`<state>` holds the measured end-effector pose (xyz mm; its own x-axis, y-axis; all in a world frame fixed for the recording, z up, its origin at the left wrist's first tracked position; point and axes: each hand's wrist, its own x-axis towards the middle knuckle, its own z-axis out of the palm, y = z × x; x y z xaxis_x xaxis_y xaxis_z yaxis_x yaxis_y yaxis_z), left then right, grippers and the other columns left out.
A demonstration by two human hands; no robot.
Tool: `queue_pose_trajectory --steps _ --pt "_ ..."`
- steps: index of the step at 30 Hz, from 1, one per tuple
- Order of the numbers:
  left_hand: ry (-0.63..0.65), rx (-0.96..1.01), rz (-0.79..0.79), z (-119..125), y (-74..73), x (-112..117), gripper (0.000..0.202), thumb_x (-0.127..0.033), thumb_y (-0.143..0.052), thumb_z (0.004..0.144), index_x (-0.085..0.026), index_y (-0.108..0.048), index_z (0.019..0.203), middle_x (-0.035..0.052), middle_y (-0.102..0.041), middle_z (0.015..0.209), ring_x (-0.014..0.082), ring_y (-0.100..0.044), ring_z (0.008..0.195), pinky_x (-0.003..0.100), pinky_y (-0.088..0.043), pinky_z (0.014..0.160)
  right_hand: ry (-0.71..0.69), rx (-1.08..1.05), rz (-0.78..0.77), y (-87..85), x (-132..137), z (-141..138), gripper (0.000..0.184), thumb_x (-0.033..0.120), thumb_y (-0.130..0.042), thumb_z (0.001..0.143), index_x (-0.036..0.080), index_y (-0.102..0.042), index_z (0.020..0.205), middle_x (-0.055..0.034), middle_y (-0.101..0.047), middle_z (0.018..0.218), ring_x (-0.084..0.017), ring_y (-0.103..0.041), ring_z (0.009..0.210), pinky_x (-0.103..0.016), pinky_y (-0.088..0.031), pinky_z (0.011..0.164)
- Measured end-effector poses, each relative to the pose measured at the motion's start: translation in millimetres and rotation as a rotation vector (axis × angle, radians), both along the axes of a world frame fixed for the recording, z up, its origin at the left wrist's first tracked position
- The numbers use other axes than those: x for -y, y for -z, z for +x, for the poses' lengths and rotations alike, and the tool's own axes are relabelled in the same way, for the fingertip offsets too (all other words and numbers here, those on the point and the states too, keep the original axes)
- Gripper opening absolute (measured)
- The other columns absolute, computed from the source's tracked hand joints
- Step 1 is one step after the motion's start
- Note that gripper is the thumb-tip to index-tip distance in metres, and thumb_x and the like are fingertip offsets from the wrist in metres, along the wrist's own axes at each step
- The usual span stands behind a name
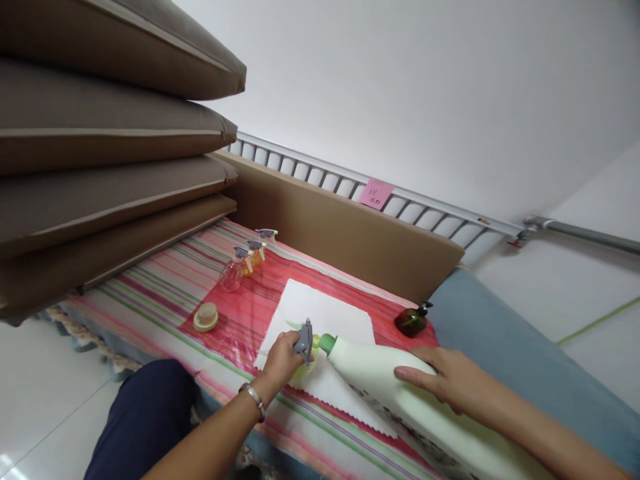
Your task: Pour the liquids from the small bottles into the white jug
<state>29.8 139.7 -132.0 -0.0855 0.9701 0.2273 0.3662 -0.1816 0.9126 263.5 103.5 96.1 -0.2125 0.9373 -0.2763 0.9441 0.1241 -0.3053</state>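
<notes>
My left hand [281,361] is closed round a small spray bottle [304,341] with a grey trigger head, held upright over a white cloth [320,312]. My right hand [443,380] lies on top of a large white bottle [380,373], fingers stretched along it. The big bottle is tilted on its side, and its green neck [327,343] points at the small bottle's top. A silver bracelet sits on my left wrist.
A striped red and green cover [165,287] lies on the surface. Several small spray bottles [247,260] stand at the back, near a round cap [206,317]. A dark green bottle [411,321] lies to the right. Stacked brown cushions [100,147] fill the left, cardboard [350,233] behind.
</notes>
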Motion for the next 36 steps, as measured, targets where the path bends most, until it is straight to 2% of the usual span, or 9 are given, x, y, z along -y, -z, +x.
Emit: queue_pose_trajectory --steps 3,12,25,36 --pt "-0.005 -0.003 -0.005 0 -0.5 1 0.025 -0.024 -0.077 0.053 -0.018 -0.053 0.058 -0.0030 -0.053 0.066 0.0160 -0.046 0.070 0.026 -0.031 0.064 0.015 -0.013 0.005 -2.6 1 -3 0.036 0.056 -0.056 0.072 0.021 -0.065 0.069 -0.0031 -0.061 0.052 -0.018 -0.052 0.040 -0.028 -0.033 0.040" --pt "-0.007 -0.017 0.003 2 -1.2 2 0.025 -0.024 -0.077 0.053 -0.017 -0.054 0.059 -0.0025 -0.054 0.067 0.0163 -0.046 0.071 0.026 -0.031 0.065 0.006 0.027 -0.003 -4.3 -1 -3 0.036 0.055 -0.055 0.073 0.021 -0.063 0.068 -0.0033 -0.061 0.054 -0.018 -0.053 0.042 -0.027 -0.032 0.039" --pt "-0.005 -0.039 0.010 3 -3.3 4 0.023 -0.023 -0.076 0.054 -0.018 -0.053 0.059 -0.0018 -0.054 0.068 0.0171 -0.046 0.072 0.027 -0.032 0.065 -0.001 0.084 -0.034 -9.2 -1 -4 0.037 0.055 -0.053 0.075 0.020 -0.063 0.076 -0.0061 -0.064 0.065 -0.019 -0.057 0.050 -0.026 -0.037 0.040" --pt "-0.014 -0.061 0.011 4 -2.3 3 0.028 -0.024 -0.077 0.053 -0.018 -0.050 0.057 -0.0019 -0.052 0.066 0.0165 -0.045 0.070 0.027 -0.031 0.064 0.017 0.077 -0.042 -13.4 -1 -8 0.033 0.051 -0.054 0.074 0.019 -0.062 0.075 -0.0036 -0.060 0.055 -0.017 -0.053 0.043 -0.025 -0.036 0.039"
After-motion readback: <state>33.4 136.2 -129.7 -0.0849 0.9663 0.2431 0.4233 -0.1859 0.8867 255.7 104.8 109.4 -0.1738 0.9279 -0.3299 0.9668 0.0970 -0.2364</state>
